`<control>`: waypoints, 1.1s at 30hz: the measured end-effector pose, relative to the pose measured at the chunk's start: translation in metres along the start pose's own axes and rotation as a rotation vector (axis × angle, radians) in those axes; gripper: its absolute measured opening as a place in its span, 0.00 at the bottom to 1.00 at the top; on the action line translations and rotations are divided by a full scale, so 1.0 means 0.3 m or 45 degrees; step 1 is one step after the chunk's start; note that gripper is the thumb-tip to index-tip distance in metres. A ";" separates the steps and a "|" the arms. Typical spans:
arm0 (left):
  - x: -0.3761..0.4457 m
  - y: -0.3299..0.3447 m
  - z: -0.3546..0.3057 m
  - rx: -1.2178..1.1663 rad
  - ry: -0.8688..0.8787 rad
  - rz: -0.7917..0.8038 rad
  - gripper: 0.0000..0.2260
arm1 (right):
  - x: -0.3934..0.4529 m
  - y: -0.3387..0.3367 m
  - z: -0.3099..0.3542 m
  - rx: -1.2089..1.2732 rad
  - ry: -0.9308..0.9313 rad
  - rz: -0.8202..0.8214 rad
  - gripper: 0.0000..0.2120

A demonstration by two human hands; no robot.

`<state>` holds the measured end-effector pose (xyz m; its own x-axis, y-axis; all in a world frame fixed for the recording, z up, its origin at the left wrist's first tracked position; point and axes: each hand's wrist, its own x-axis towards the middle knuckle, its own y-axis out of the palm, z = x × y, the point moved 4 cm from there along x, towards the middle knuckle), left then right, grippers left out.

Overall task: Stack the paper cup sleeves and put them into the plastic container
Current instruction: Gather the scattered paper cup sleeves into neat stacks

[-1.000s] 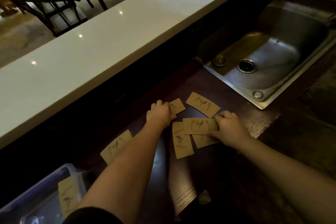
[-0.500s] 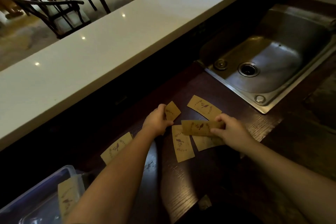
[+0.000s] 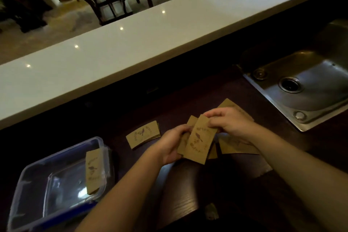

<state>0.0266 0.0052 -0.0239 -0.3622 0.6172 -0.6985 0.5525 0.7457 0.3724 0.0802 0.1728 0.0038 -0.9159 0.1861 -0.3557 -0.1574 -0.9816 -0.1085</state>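
Note:
Brown paper cup sleeves printed with a bird lie on a dark wooden counter. Two overlapping sleeves [image 3: 197, 141] are lifted above the counter between both hands. My left hand [image 3: 172, 145] grips their lower left edge, and my right hand [image 3: 228, 122] pinches their upper right corner. A small stack of sleeves [image 3: 143, 134] lies flat to the left of my hands. More sleeves [image 3: 236, 145] lie under and behind my right hand, partly hidden. A clear plastic container [image 3: 33, 192] with a blue rim sits at the lower left, with one sleeve [image 3: 93, 170] leaning on its right wall.
A steel sink [image 3: 308, 88] is set into the counter at the right. A long white bar top [image 3: 150, 36] runs across behind the work surface. A small scrap [image 3: 211, 211] lies near the front edge. Chairs and tables stand on the floor beyond.
Each hand picked a sleeve off the counter and brought it to the middle, where the two now overlap. The view has shifted right to left, bringing the container further into sight.

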 end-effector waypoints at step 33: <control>-0.069 -0.017 0.112 0.084 0.225 -0.351 0.11 | 0.016 -0.250 -0.217 -0.389 0.198 -0.844 0.08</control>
<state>0.0566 -0.0198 -0.0319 -0.6258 0.4330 -0.6488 0.4610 0.8763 0.1402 0.1117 0.2501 -0.0500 -0.5985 0.7609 -0.2506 -0.5280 -0.6100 -0.5909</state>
